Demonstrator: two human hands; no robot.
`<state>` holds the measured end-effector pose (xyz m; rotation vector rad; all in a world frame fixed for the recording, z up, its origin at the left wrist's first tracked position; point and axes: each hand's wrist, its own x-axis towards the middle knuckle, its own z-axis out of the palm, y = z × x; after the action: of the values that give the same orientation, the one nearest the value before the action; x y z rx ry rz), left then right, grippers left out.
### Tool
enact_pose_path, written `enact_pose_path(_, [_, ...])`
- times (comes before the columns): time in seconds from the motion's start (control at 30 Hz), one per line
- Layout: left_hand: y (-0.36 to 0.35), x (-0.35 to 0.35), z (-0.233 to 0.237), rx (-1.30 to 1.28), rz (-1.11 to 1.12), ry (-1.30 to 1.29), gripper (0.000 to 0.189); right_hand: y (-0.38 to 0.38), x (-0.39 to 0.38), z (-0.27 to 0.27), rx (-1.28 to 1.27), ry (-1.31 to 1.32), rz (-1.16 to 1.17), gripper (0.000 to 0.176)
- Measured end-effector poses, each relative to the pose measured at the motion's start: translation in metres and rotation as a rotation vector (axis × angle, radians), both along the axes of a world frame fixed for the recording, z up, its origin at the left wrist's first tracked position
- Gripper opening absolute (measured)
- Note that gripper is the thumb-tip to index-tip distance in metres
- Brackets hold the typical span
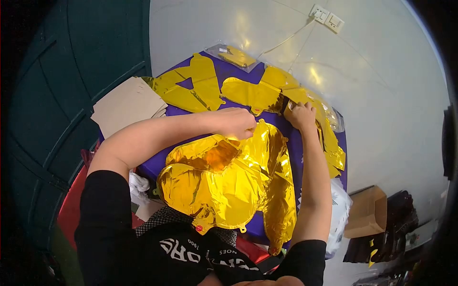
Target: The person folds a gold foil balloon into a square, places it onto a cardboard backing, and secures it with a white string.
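A large crinkled gold foil balloon (pixel 214 183) lies in front of me, partly puffed, with small tabs along its edge. My left hand (pixel 237 125) is closed at its top edge, the fingers curled down on the foil; the fingertips are mostly hidden. Farther right, my right hand (pixel 302 115) is closed with bent fingers at the edge of a flat gold foil balloon (pixel 281 78) at the back right. Other flat gold foil pieces lie beyond my hands, one with a triangular hole (pixel 202 81) and a smaller one (pixel 250 93) near the middle.
A purple cloth (pixel 226 107) covers the table. Sheets of beige card (pixel 126 107) are stacked at the left. A clear bag with folded gold foil (pixel 237 56) lies at the back. A wall socket with a cord (pixel 319 14) is above; a cardboard box (pixel 367 212) stands lower right.
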<state>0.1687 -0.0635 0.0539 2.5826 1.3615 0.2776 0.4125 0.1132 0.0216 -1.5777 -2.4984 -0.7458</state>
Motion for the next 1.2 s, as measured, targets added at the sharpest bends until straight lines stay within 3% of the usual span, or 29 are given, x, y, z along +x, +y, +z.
enact_pose_path(0.2, [0.019,0.009,0.000,-0.036,0.042,-0.098,0.026,-0.005,0.007,0.020,0.072,0.172,0.067,0.030])
enact_pose_path(0.3, [0.032,0.020,0.005,-0.204,0.222,-0.416,0.034,-0.015,0.017,0.027,0.127,0.302,0.195,0.029])
enact_pose_path(0.33, [0.042,0.024,0.001,-0.367,0.228,-0.680,0.051,-0.023,0.020,0.031,0.145,0.355,0.252,0.028])
enact_pose_path(0.43, [0.060,0.034,0.002,-0.727,0.447,-1.159,0.078,-0.044,0.031,0.040,0.128,0.495,0.490,0.022])
enact_pose_path(0.47, [0.076,0.032,-0.006,-0.837,0.355,-1.238,0.101,-0.054,0.035,0.042,0.132,0.516,0.551,0.020])
enact_pose_path(0.57, [0.085,0.047,0.007,-1.008,0.548,-1.522,0.107,-0.091,0.036,0.050,0.134,0.574,0.709,0.017])
enact_pose_path(0.6, [0.090,0.052,0.006,-1.065,0.603,-1.605,0.101,-0.100,0.035,0.050,0.125,0.593,0.746,0.018])
enact_pose_path(0.7, [0.091,0.063,-0.008,-0.886,0.337,-1.558,0.077,-0.116,0.034,0.043,0.132,0.615,0.798,0.017])
enact_pose_path(0.73, [0.093,0.068,-0.008,-0.886,0.370,-1.624,0.046,-0.117,0.036,0.039,0.117,0.616,0.775,0.017])
enact_pose_path(0.83, [0.084,0.087,-0.004,-0.750,0.506,-1.771,0.030,-0.119,0.038,0.033,0.079,0.678,0.683,0.018])
enact_pose_path(1.0, [0.083,0.089,-0.006,-0.596,0.416,-1.762,0.020,-0.121,0.038,0.034,-0.143,0.995,0.391,0.020])
enact_pose_path(1.1, [0.076,0.088,0.001,-0.529,0.410,-1.766,0.021,-0.105,0.053,0.034,-0.305,1.098,0.346,0.015])
enact_pose_path(1.2, [0.075,0.086,0.002,-0.474,0.393,-1.789,0.021,-0.092,0.064,0.030,-0.124,1.261,0.402,0.014])
